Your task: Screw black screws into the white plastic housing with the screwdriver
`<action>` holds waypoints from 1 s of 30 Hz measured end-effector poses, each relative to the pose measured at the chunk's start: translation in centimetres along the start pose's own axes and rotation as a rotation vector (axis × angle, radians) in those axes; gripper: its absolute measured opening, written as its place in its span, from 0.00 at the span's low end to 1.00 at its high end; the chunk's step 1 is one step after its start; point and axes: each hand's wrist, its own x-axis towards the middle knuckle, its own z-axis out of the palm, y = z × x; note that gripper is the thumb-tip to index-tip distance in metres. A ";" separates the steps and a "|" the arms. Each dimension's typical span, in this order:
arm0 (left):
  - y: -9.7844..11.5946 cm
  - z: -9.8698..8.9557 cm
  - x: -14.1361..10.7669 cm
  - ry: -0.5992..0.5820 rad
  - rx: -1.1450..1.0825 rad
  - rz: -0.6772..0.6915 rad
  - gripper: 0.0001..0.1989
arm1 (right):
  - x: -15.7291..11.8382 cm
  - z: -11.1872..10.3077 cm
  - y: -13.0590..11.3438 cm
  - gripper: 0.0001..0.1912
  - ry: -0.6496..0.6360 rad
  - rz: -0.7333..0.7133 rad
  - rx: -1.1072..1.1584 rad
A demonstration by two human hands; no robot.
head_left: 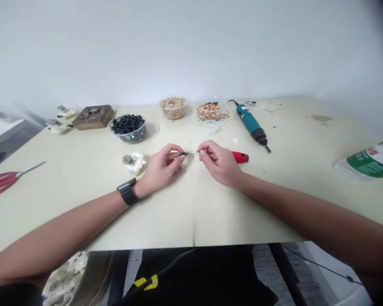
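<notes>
My right hand (220, 161) is closed around a screwdriver (241, 157) whose red handle sticks out to the right and whose thin metal shaft points left. Between the fingertips of my left hand (164, 165) is a small black part (182, 154), pinched at the tip of that shaft. Its exact kind is too small to tell. A watch sits on my left wrist. Just left of that hand lies a white plastic fitting (135, 163) with a metal piece on its side.
Behind stand tubs of black parts (129, 127), beige pieces (172, 108) and copper-coloured pieces (209, 112). A teal electric screwdriver (251, 123) lies back right, a plastic container (370, 161) far right. At left are red scissors (6, 182) and a brown block (93, 117).
</notes>
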 end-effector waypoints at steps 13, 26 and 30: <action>-0.3 0.1 0.1 -0.013 -0.012 0.007 0.18 | 0.1 0.0 0.1 0.08 -0.011 0.011 -0.002; -0.2 -0.1 0.0 -0.012 0.020 0.002 0.18 | 0.1 0.0 0.2 0.07 -0.012 0.006 0.000; -0.2 -0.1 0.0 -0.015 0.027 0.008 0.18 | 0.1 0.0 0.1 0.07 -0.010 0.004 -0.002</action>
